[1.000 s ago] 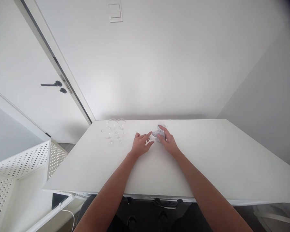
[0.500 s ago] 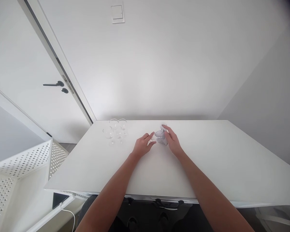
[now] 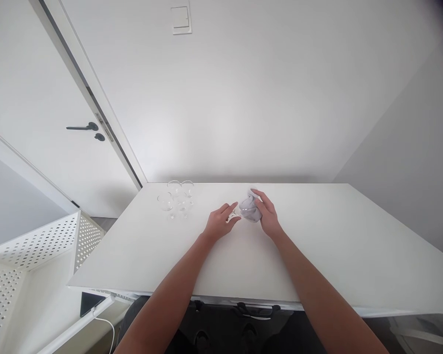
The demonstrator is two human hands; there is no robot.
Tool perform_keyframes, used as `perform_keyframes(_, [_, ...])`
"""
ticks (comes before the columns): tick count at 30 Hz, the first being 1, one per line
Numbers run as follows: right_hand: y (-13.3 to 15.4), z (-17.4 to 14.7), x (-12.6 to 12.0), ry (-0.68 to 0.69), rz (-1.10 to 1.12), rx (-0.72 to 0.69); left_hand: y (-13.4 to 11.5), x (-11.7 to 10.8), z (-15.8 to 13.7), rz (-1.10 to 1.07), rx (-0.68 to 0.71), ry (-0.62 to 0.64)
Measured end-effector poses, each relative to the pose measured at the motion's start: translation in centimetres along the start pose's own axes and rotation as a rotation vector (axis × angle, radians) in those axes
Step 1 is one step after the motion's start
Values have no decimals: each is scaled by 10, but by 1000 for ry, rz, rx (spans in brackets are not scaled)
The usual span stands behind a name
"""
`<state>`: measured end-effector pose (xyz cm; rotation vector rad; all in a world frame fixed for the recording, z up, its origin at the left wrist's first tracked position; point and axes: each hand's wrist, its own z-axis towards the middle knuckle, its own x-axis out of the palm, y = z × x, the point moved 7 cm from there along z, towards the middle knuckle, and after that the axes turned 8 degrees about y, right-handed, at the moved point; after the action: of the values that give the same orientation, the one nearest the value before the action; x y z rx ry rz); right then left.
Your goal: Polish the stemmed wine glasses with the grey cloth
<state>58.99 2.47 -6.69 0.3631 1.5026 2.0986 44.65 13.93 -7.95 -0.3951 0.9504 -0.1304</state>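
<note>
Over the middle of the white table (image 3: 243,260), a clear stemmed glass (image 3: 244,205) lies tilted between my hands. My left hand (image 3: 218,222) grips it by the foot end, thumb and fingers curved around it. A pale grey-lilac cloth (image 3: 254,214) is bunched against the bowl of this glass. Closed on that cloth from the right is my right hand (image 3: 268,216), pressing it to the bowl. Part of the glass is hidden by the cloth and my fingers.
Several clear stemmed glasses (image 3: 165,201) stand upright close together at the table's back left. A white wall with a light switch (image 3: 180,17) rises behind. To the left are a door with a black handle (image 3: 83,127) and a white perforated panel (image 3: 37,241).
My right hand and the cloth have shifted slightly right, and the cloth now shows more around the bowl. My left hand has moved a little to the right with the glass.
</note>
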Motion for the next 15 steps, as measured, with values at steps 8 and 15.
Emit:
perform_keyframes(8, [3,0,11,153,-139,28,-2,-7,-1,18,7,-10])
perform_keyframes(15, [6,-2,1,13,-13,-6,11,-3,2,-122,-137,-21])
